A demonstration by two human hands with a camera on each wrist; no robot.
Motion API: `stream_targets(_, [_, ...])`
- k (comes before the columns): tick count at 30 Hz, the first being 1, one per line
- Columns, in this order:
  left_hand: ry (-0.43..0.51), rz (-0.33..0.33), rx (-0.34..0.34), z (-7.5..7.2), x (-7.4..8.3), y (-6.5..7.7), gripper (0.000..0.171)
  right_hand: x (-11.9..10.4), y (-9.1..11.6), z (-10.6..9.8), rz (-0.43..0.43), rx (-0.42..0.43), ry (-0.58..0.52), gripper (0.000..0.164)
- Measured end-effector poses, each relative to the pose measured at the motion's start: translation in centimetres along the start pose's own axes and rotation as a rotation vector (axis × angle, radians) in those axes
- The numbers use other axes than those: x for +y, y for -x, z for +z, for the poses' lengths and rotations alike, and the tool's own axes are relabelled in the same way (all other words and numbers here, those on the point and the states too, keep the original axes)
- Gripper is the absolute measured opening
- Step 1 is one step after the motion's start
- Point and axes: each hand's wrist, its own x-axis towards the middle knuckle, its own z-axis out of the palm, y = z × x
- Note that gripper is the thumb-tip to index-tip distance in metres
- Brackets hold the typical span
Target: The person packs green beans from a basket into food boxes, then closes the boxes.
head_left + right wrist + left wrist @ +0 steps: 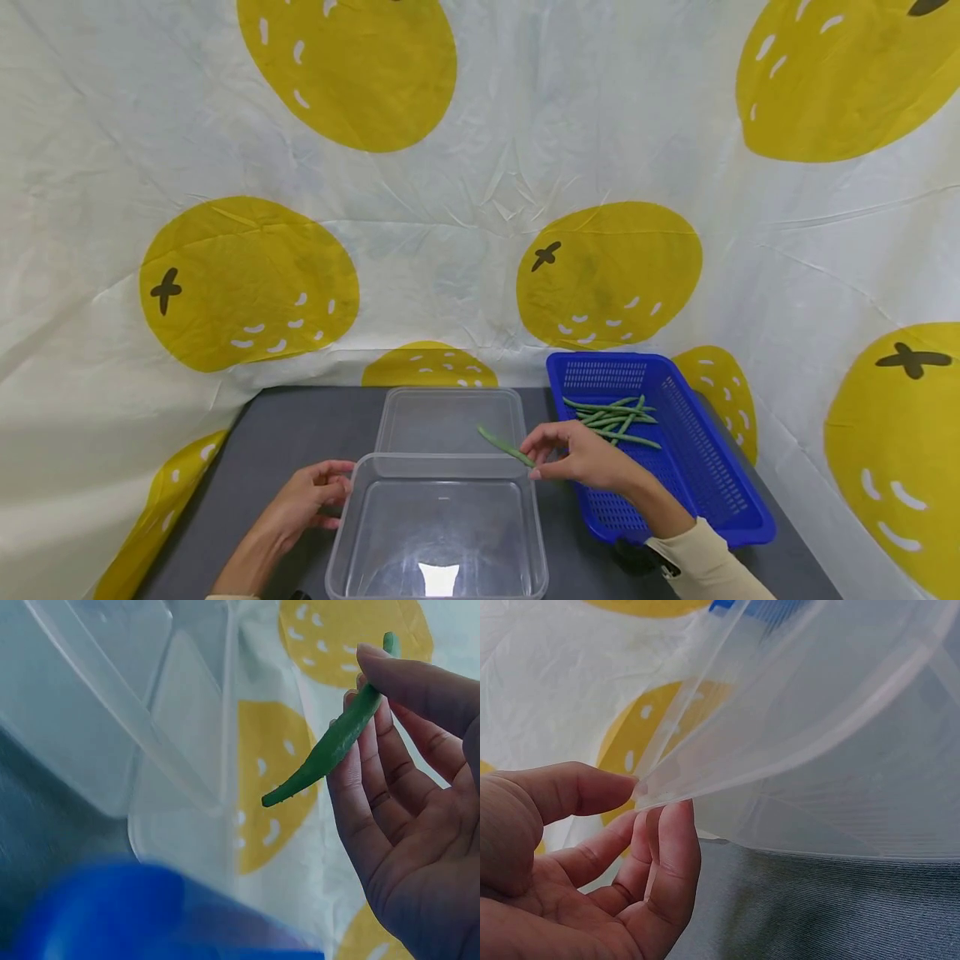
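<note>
A clear plastic container (442, 533) stands at the front of the table, with nothing visible inside it. My left hand (303, 504) pinches its left rim near the far corner; in the left wrist view the thumb and fingers (675, 862) meet at the container's edge (780, 765). Between thumb and fingertips, my right hand (581, 454) holds one green bean (502, 444) at the container's far right corner. The right wrist view shows this bean (330, 750) slanting out from the fingers. Several more green beans (618, 419) lie in the blue basket (735, 500).
Behind the container a clear lid (450, 417) lies flat on the dark grey table (300, 425). The blue basket stands on the right, close to the container. A white cloth with yellow fruit prints (450, 275) hangs behind and along both sides.
</note>
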Motion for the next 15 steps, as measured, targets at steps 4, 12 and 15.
stream_targets(4, [0.008,-0.007,-0.009,-0.1,0.0,0.0,0.051,-0.2,-0.6,1.3,0.006,-0.047,-0.045,0.024])
stream_targets(12, [0.012,-0.006,-0.021,-0.3,0.1,-0.2,0.05,-0.8,-1.8,3.5,-0.01,-0.144,-0.064,0.023])
stream_targets(15, [0.009,-0.007,-0.021,-0.3,0.1,-0.1,0.05,-0.9,-2.2,4.3,-0.017,-0.178,-0.064,0.023])
